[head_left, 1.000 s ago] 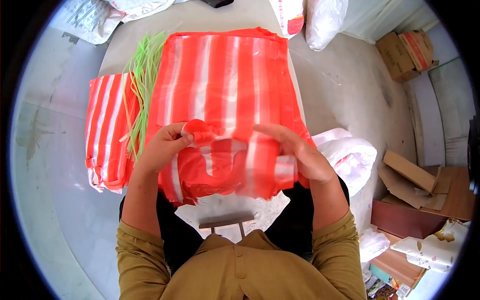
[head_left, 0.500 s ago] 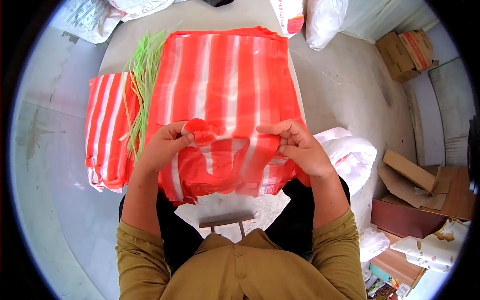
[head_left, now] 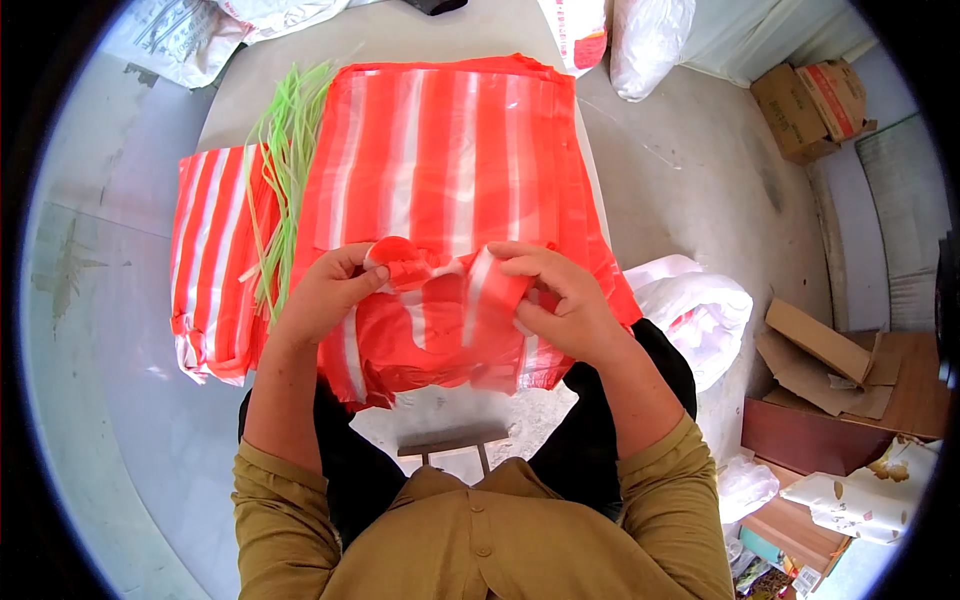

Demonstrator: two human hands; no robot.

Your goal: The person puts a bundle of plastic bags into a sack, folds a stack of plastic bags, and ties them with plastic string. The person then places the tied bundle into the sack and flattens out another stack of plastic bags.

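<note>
A stack of red and white striped plastic bags (head_left: 440,160) lies in front of me, its near end crumpled and hanging over the table edge. My left hand (head_left: 335,290) pinches a bunched part of the top bag at the left. On the right, my right hand (head_left: 555,300) has its fingers curled round a fold of the same striped plastic. Green strips (head_left: 290,180) lie along the stack's left side. Farther left is a smaller folded striped bundle (head_left: 212,260).
The table (head_left: 490,30) carries white sacks (head_left: 185,40) at its far left. A white bag (head_left: 650,45) stands at the far right. Beside my right knee is a white plastic bundle (head_left: 695,310). Cardboard boxes (head_left: 815,110) and an open carton (head_left: 840,410) are at the right.
My right hand has moved left, closer to my left hand, and its fingers have closed on the plastic, lifting a fold. My left hand has stayed almost still.
</note>
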